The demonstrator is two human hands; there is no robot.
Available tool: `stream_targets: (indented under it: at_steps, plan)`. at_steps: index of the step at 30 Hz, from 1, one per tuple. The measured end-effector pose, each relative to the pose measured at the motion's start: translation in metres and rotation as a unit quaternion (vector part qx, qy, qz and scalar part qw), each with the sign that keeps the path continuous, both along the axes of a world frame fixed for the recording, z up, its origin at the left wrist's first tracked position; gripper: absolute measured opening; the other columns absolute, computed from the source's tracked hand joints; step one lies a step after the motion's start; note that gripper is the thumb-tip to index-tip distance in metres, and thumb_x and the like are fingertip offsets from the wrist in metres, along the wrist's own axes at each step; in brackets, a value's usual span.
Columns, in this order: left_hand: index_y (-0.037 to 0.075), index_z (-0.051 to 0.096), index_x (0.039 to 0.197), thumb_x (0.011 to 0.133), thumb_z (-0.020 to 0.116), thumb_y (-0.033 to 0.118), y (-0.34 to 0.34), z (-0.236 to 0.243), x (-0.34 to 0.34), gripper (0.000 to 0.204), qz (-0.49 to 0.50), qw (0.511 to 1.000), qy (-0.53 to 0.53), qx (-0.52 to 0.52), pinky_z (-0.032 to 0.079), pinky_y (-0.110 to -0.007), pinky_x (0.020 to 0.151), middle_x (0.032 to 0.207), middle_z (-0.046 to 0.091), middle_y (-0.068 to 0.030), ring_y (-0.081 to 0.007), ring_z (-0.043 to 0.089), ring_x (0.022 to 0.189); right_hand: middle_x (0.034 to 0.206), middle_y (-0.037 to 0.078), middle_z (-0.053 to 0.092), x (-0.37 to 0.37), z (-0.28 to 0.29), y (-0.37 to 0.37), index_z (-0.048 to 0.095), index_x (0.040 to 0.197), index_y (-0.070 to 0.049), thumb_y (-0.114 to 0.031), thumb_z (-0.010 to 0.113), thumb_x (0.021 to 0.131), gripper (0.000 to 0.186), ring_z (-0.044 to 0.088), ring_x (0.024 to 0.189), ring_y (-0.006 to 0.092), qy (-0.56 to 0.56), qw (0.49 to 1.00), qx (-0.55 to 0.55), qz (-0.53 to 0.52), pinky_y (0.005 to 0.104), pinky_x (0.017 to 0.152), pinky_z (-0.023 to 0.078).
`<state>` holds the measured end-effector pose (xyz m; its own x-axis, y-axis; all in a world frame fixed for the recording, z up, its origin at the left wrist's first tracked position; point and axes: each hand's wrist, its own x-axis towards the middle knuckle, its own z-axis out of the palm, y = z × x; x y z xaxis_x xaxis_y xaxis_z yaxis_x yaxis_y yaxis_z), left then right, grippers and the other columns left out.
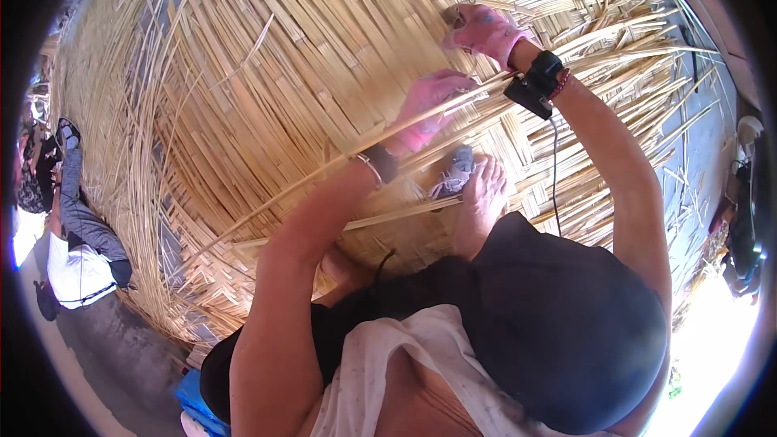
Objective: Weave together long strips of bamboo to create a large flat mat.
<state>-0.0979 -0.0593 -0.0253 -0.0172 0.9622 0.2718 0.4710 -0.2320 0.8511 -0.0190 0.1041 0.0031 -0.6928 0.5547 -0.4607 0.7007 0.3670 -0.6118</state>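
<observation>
The left hand, in a pink glove, is closed on a long bamboo strip that runs from its fingers down toward 8 o'clock across the woven mat. The right hand, also gloved in pink, presses on the weave at about 1 o'clock from the left; whether its fingers pinch a strip or only rest flat I cannot tell. A black wrist device with a cable sits at its wrist. A bare foot rests on the mat at 5 o'clock from the left hand.

The held strip is thin and bowed; I judge it could snap or kink if pulled hard. Loose strip ends near the right hand could spring out of the weave if the pressure eases.
</observation>
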Motion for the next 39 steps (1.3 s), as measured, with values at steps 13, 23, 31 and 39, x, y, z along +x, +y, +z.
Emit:
stream_targets:
  at_steps: [13,23,31,39]
  plan:
    - [0.003,0.058,0.09,0.079,0.063,0.012,-0.001,0.008,0.001,0.015,-0.014,0.969,-0.236,-0.075,0.046,-0.028,0.065,0.082,0.06,-0.0067,-0.0194,0.057,0.074,0.083,0.005,0.064,0.053,0.027,-0.001,0.061,0.093,-0.003,-0.015,0.071,0.073,0.025,0.06,0.074,0.0118,0.216,0.906,-0.331,-0.153,0.0212,0.066,0.049]
    - [0.017,0.063,0.097,0.076,0.056,0.018,0.06,0.04,0.006,0.021,-0.041,0.943,0.125,-0.304,0.047,-0.035,0.067,0.082,0.062,-0.012,-0.022,0.06,0.074,0.078,0.005,0.062,0.092,0.052,-0.033,0.06,0.081,-0.004,-0.02,0.07,0.074,0.02,0.059,0.069,0.0149,0.303,0.949,-0.084,-0.021,0.0246,0.063,0.049]
    - [0.012,0.064,0.095,0.079,0.055,0.029,0.101,0.016,0.009,0.025,-0.278,0.896,0.13,-0.322,0.049,-0.035,0.068,0.089,0.065,-0.0084,-0.0251,0.062,0.077,0.08,0.011,0.061,0.09,0.072,-0.046,0.059,0.082,0.002,-0.017,0.068,0.075,0.022,0.058,0.073,0.018,0.345,0.936,-0.059,0.034,0.0283,0.065,0.047]
    - [0.009,0.061,0.092,0.073,0.058,0.024,0.097,0.021,0.021,0.024,-0.166,0.934,0.188,-0.254,0.048,-0.037,0.069,0.089,0.063,-0.0117,-0.0303,0.061,0.081,0.08,0.013,0.06,0.092,0.078,-0.057,0.059,0.082,0.001,-0.015,0.067,0.076,0.019,0.058,0.071,0.0183,0.349,0.935,-0.041,0.042,0.0289,0.063,0.047]
